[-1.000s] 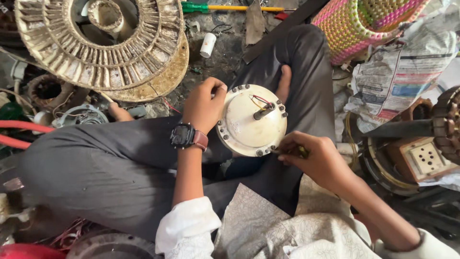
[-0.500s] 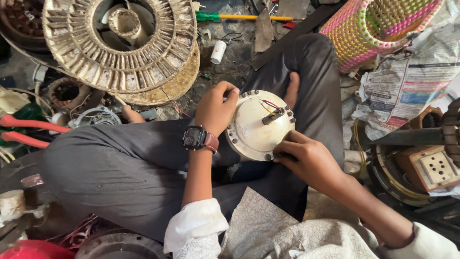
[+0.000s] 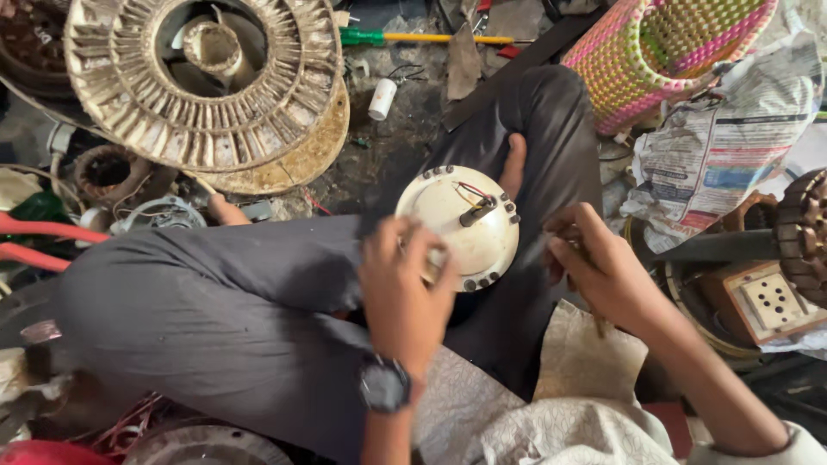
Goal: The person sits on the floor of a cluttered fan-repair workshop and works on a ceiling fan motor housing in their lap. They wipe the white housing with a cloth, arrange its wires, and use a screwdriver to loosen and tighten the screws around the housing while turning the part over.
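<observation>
A round cream fan motor housing (image 3: 465,220) with a short shaft and red and black wires rests on my lap, between my crossed legs in grey trousers. My left hand (image 3: 401,288), with a dark wristwatch, grips the housing's near-left rim. My right hand (image 3: 603,271) sits just right of the housing, fingers curled around a thin dark tool whose handle end shows under the palm. The tool's tip is blurred and hidden by the fingers.
A large ribbed metal rotor disc (image 3: 202,86) lies on the floor at top left. A green and yellow screwdriver (image 3: 422,38) and a white cylinder (image 3: 382,97) lie beyond. A pink and yellow woven basket (image 3: 663,52), newspaper (image 3: 724,146) and a socket box (image 3: 771,301) stand right.
My left hand slid from the housing's far-left side down to its near rim. My right hand drew away from the housing's lower edge to the right. The view shifted.
</observation>
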A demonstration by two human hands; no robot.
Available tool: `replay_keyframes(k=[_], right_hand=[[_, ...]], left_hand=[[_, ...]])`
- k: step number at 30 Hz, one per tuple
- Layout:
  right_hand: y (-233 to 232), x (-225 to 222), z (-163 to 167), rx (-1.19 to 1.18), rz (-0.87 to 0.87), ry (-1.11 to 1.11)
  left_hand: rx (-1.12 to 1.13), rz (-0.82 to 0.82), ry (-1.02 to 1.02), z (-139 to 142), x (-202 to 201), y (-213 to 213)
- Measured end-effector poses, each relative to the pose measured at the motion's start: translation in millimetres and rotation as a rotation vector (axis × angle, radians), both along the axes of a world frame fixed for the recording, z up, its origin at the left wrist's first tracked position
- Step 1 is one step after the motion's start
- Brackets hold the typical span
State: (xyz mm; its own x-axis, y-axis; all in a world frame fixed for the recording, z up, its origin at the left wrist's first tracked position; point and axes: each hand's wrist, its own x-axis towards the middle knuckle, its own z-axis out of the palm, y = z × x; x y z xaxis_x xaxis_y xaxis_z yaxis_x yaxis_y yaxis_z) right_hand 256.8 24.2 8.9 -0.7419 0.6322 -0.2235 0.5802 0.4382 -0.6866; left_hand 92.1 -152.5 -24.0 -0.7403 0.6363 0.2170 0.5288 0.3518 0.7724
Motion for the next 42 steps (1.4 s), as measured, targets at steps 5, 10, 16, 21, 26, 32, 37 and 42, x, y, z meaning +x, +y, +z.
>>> replay_keyframes(k=[5, 10, 16, 21, 26, 32, 37, 42], right_hand=[[22, 18, 12, 0.433, 0.218, -0.367], [28, 27, 36, -0.159, 0.045, 0.203], [2, 32, 29, -0.241, 0.102, 0.382], [-8, 34, 26, -0.14, 0.085, 0.342], [-13, 37, 18, -0.006, 0.144, 0.287], [-14, 44, 1, -0.094, 0.154, 0.536], [-17, 42, -9, -0.132, 0.193, 0.56], [-18, 40, -11, -0.07, 0.255, 0.529]], left_hand=[[-0.035, -0.073, 0.119, -3, 42, 0], [-0.054, -0.109, 0.126, -9, 46, 6], [-0.04, -0.089, 0.113, -17, 53, 3], [-0.029, -0.076, 0.143, -19, 55, 3], [0.018, -0.076, 0.17, -22, 56, 1], [0.033, -0.06, 0.216, -28, 61, 0], [0.035, -0.058, 0.249, -28, 62, -1], [0.037, -0.059, 0.248, -28, 63, -1]])
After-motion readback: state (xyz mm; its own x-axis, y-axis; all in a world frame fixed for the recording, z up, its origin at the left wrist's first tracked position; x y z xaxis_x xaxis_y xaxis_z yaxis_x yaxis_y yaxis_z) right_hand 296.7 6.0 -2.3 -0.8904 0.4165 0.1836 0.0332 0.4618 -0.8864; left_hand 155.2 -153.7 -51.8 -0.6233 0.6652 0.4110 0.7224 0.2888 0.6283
